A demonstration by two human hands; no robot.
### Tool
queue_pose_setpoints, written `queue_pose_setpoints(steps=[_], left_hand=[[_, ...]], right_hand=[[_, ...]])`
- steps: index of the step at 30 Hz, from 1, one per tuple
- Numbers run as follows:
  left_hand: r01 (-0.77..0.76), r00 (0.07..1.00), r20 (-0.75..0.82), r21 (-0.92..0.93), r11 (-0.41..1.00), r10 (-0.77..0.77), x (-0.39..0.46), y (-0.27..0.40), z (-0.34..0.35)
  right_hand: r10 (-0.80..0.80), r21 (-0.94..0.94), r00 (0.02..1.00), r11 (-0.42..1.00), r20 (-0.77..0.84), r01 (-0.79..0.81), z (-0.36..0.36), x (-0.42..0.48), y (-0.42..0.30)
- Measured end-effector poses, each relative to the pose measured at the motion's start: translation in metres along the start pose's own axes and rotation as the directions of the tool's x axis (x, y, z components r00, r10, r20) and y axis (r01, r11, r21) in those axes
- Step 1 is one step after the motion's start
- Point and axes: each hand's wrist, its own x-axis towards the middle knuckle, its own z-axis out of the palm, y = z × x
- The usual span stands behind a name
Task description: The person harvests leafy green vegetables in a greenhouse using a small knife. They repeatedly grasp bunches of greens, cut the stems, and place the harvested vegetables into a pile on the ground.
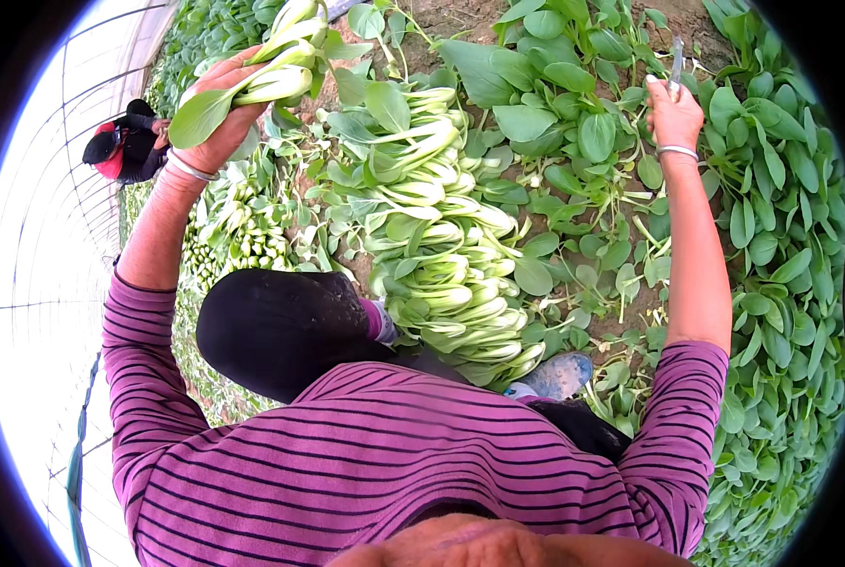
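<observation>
At the upper left my left hand (pixel 227 117) is raised and closed around several heads of bok choy (pixel 281 74), their pale stems pointing right and one broad leaf hanging over the fingers. On the upper right my right hand (pixel 676 122) grips a small knife (pixel 676 67), its blade pointing up the picture and its handle mostly covered by the fingers. Between the two hands a long pile of cut bok choy (pixel 458 241) lies on the soil, stems towards the right. Uncut leafy plants (pixel 571 78) stand near my right hand.
My shoe (pixel 561 375) is beside the pile's near end. Dense growing greens (pixel 784 283) line the right side. More cut bok choy (pixel 245 227) lies left, beyond my knee (pixel 281 333). A person (pixel 121 145) in dark clothing is farther off at left, under a hooped greenhouse cover (pixel 47 248).
</observation>
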Motion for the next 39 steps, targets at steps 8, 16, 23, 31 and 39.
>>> queue_pose_setpoints(steps=[8,16,23,31,39], left_hand=[[0.031,0.999,-0.004,-0.314,0.949,-0.034,-0.008,0.067,0.01],[-0.14,0.989,0.031,-0.158,0.977,0.147,0.001,0.096,0.009],[-0.177,0.984,-0.05,-0.148,0.973,0.171,0.001,0.087,0.041],[-0.199,0.977,-0.067,0.022,0.98,0.2,0.002,0.075,0.054],[-0.122,0.991,0.079,0.207,0.971,0.108,0.005,0.076,0.056]], right_hand=[[-0.212,0.383,0.74,0.921,0.638,-0.066,0.08,-0.134,-0.17],[-0.121,0.245,0.61,0.962,0.783,-0.124,0.086,-0.13,-0.174],[-0.383,0.312,0.779,0.916,0.496,0.252,0.113,-0.12,-0.12],[0.02,0.102,0.522,0.974,0.853,-0.203,0.096,-0.144,-0.137],[0.03,0.074,0.466,0.976,0.884,-0.204,0.097,-0.138,-0.131]])
